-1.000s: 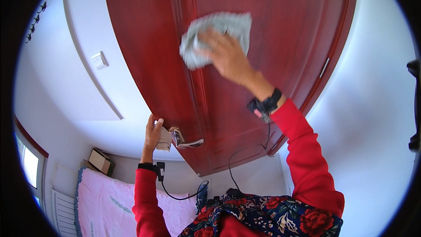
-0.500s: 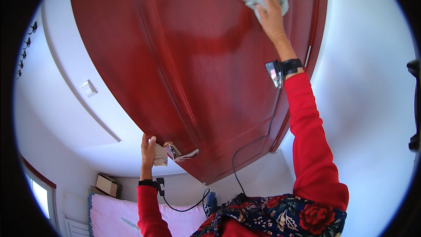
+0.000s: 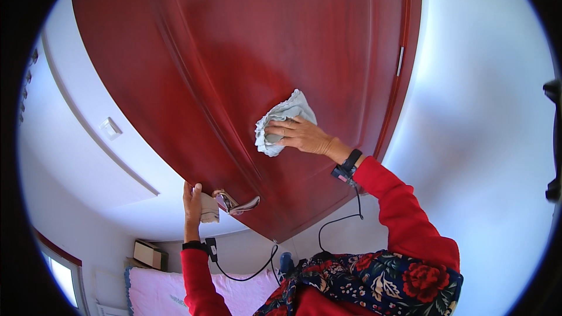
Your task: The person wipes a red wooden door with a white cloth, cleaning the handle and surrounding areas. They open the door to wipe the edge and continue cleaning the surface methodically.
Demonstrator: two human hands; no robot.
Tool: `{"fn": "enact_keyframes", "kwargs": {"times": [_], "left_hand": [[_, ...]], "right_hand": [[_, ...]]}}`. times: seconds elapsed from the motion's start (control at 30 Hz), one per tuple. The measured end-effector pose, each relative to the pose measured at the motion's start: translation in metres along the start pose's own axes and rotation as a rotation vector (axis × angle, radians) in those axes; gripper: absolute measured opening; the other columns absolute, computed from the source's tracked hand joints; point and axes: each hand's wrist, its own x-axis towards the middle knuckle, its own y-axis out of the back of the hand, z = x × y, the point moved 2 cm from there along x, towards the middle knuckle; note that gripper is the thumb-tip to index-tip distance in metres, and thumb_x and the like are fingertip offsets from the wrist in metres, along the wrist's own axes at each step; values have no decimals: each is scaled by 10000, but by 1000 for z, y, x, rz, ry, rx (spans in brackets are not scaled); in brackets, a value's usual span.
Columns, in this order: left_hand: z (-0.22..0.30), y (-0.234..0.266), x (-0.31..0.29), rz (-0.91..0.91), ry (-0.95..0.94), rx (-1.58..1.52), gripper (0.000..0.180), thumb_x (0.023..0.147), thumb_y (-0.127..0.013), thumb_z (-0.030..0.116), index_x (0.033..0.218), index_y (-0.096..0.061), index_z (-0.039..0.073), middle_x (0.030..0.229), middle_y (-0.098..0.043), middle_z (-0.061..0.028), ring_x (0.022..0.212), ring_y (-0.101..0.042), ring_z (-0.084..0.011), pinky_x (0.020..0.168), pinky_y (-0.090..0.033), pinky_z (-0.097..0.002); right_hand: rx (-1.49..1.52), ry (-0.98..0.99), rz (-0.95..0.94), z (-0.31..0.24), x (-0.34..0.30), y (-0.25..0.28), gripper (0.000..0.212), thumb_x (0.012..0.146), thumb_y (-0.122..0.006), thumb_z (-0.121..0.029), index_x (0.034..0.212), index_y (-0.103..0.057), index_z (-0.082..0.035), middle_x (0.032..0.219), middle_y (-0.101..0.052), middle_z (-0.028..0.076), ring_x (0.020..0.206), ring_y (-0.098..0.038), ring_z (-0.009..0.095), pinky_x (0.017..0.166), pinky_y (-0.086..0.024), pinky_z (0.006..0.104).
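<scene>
My right hand [image 3: 301,134] presses a pale grey cloth [image 3: 297,107] against the middle of a dark red panelled door [image 3: 234,35], its fingers spread over the bunched fabric. At the door's edge, beside the silver lever handle [image 3: 237,205], my left hand [image 3: 192,202] grips a folded beige cloth [image 3: 209,208]. That cloth hangs between the palm and the handle, and part of the left fingers is hidden. Both wrists wear black bands with small devices and cables.
A white wall with a light switch [image 3: 110,129] lies left of the door, and a pale wall stands to the right. Below are a pink-covered bed [image 3: 158,292] and a box [image 3: 147,254]. A black cable [image 3: 339,220] hangs from my right wrist device.
My right hand has swept the grey cloth down and to the left, from near the door's upper right to its middle. My left hand stays by the handle with its cloth.
</scene>
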Motion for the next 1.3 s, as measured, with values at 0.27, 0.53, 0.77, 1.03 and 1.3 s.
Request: {"fn": "enact_keyframes", "kwargs": {"times": [0.27, 0.53, 0.77, 1.03, 1.3], "left_hand": [[3, -2, -2, 18, -13, 53, 517, 971, -578, 307, 1393, -432, 45, 1229, -577, -82, 1048, -552, -176, 902, -462, -307], [1, -4, -4, 28, 1, 11, 514, 973, -555, 290, 1410, -412, 60, 1296, -553, -107, 1105, -556, -200, 956, -452, -315], [4, -2, -2, -3, -6, -8, 471, 974, -552, 284, 1376, -444, 64, 1247, -571, -111, 1080, -563, -203, 937, -466, -323], [1, -3, -4, 28, 15, -38, 399, 981, -541, 218, 1339, -474, 54, 1212, -579, -92, 1065, -549, -178, 935, -458, -311], [-1, -5, -3, 25, -19, -78, 388, 989, -529, 204, 1337, -462, 46, 1214, -574, -82, 1069, -541, -168, 943, -451, -305]], "right_hand": [[-147, -536, 650, 145, -14, 121, 491, 889, -533, -44, 1365, -537, -168, 1452, -419, 218, 1363, -373, 380, 1141, -280, 436], [-224, -396, 635, 86, 69, 104, 554, 757, -555, 70, 1264, -606, -147, 1321, -513, 248, 1256, -455, 430, 1084, -329, 496], [-86, 207, 323, 19, 197, 98, 418, 831, -580, -12, 1188, -637, -222, 1400, -520, 29, 1347, -419, 237, 1107, -317, 447], [-322, -243, 884, 183, 190, 209, 514, 827, -575, -37, 1337, -524, -52, 1357, -489, 245, 1283, -413, 437, 1090, -318, 492], [-468, -495, 1036, 218, 169, 214, 477, 891, -603, -196, 1353, -524, -111, 1274, -561, 248, 1219, -478, 445, 1024, -379, 509]]}}
